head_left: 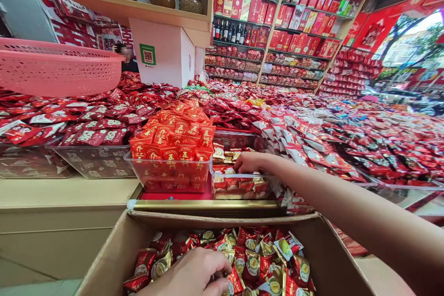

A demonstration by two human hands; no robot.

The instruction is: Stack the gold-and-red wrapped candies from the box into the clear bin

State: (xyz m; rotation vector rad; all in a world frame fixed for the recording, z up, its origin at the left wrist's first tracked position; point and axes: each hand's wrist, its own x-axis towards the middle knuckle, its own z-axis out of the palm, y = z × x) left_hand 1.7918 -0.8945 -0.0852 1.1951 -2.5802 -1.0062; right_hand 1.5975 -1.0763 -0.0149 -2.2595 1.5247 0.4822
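Note:
My left hand (197, 272) is down in an open cardboard box (107, 249) of red and gold wrapped candies (253, 263). Its thumb and forefinger are curled against one red wrapped candy (236, 281); the other fingers are mostly hidden. My right hand (250, 162) reaches into a clear plastic bin (239, 178) partly filled with similar gold and red candies (231, 184). Its fingers are bent inward and pressed together, and whatever lies in them is hidden. Left of that bin stands another clear bin, heaped with orange-red packets (176, 141).
Bins of red packets (104, 129) and white-red packets (312, 143) spread along the counter. A gold rail (208, 206) runs just behind the box. A pink basket (58, 67) sits at left. Shelves (274, 27) of bottles and boxes line the back; part of a person shows behind the basket.

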